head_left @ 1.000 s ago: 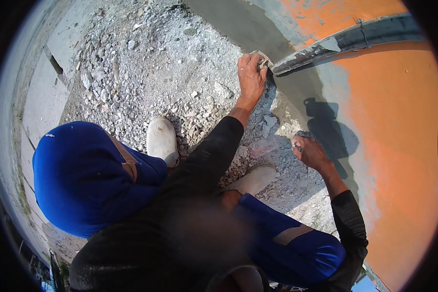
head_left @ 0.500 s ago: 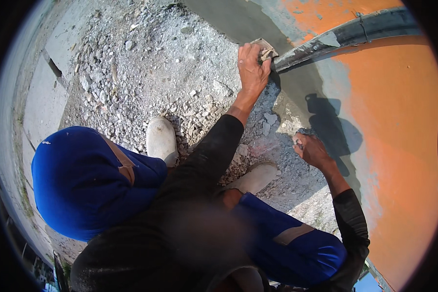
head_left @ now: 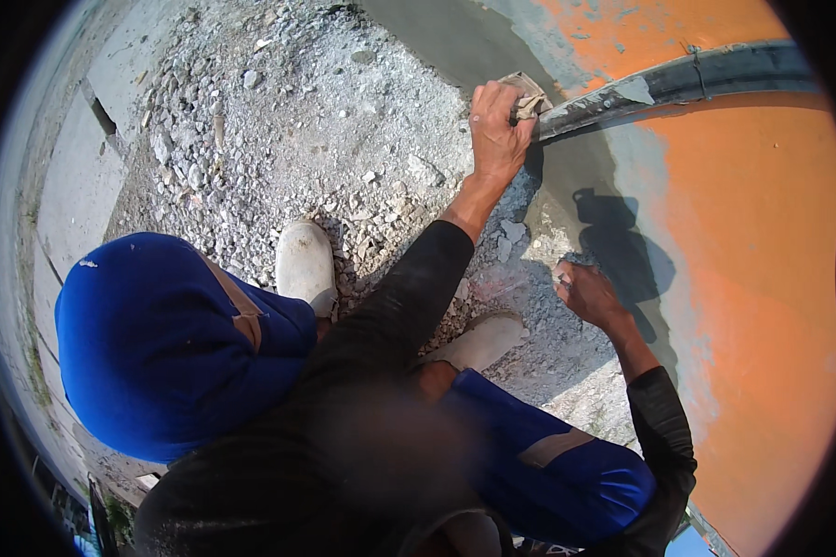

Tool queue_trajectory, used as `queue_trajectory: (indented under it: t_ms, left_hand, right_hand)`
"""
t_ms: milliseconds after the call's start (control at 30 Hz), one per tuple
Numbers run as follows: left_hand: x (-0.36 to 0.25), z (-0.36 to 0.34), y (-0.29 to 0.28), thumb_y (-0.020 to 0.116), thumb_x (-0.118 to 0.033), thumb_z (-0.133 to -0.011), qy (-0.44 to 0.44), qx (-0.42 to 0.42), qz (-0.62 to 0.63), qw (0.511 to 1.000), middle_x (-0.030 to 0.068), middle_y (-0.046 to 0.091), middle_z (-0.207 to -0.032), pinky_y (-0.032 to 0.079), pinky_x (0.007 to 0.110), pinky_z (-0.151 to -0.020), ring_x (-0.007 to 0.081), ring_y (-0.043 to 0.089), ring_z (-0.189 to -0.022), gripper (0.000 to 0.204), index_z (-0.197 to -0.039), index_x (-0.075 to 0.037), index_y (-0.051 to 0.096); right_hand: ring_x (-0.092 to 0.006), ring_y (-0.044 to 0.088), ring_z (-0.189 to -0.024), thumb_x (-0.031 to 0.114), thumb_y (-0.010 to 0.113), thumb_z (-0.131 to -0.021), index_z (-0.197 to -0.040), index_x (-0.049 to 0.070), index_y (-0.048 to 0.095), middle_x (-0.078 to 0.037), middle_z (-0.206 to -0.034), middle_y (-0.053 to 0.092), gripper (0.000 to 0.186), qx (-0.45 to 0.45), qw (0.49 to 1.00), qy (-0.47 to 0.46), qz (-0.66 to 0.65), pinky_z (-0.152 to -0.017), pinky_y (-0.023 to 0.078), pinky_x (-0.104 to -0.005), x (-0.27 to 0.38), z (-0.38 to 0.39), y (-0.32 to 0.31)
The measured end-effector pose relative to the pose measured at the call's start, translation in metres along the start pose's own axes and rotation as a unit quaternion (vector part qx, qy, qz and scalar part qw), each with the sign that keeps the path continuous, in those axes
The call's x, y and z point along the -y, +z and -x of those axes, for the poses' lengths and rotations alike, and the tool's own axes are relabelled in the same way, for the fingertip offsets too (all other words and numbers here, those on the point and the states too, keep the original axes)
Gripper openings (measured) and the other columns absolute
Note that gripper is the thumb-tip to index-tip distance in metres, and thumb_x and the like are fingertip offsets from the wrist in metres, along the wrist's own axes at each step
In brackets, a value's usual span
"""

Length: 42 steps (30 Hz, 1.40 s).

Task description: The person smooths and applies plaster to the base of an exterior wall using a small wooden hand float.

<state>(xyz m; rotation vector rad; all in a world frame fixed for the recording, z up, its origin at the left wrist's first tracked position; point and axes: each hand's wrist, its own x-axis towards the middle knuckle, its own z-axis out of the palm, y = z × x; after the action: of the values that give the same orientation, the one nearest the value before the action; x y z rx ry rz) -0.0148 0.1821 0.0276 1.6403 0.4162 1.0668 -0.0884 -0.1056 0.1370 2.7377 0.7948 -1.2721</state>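
Wall (head_left: 762,232): tool (head_left: 531,89) in left grip (head_left: 498,133).

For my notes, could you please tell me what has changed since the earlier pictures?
The left hand moved up and rightward in view, carrying its flat hand tool; nothing was visibly taken or released. The right hand and whitish boots stayed roughly in place.

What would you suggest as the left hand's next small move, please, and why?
I would probably slide the flat tool in the left hand slightly along the grey band, away from the dark pipe: the tool sits close beside the pipe's end, leaving little room there, while the band continues on the other side.
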Motion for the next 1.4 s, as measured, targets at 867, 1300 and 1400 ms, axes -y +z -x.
queue_trajectory:
  t_ms: [867,1300,1400]
  left_hand:
    - [-0.033,-0.023,0.004,0.085,-0.007,-0.07,-0.036,0.002,-0.015,0.999,0.0137,0.067,-0.089,0.052,0.047,-0.079,0.0367,0.065,-0.088,0.025,-0.093,-0.004,0.074]
    - [-0.038,-0.024,0.005,0.084,-0.008,-0.072,-0.023,-0.026,-0.039,0.999,0.0133,0.066,-0.089,0.051,0.049,-0.079,0.0379,0.065,-0.088,0.022,-0.092,-0.005,0.075]
    - [-0.033,-0.014,0.004,0.085,-0.008,-0.071,-0.033,-0.018,-0.04,0.998,0.0137,0.066,-0.09,0.05,0.049,-0.08,0.0385,0.064,-0.089,0.025,-0.094,-0.006,0.075]
  right_hand:
    - [-0.0438,0.072,-0.098,0.018,0.078,-0.095,-0.116,0.005,0.067,-0.018,-0.1,0.075,0.027,-0.001,1.0,-0.004,0.006,-0.088,0.055,-0.0537,-0.006,0.001,0.003]
    - [-0.0411,0.072,-0.103,0.019,0.078,-0.096,-0.123,0.008,0.069,-0.016,-0.104,0.077,0.03,-0.003,1.0,0.008,-0.001,-0.092,0.055,-0.0525,-0.003,-0.005,0.005]
    - [-0.0411,0.072,-0.102,0.019,0.078,-0.096,-0.122,0.008,0.069,-0.016,-0.104,0.077,0.029,0.006,1.0,0.005,0.001,-0.092,0.056,-0.0523,-0.008,-0.005,0.002]
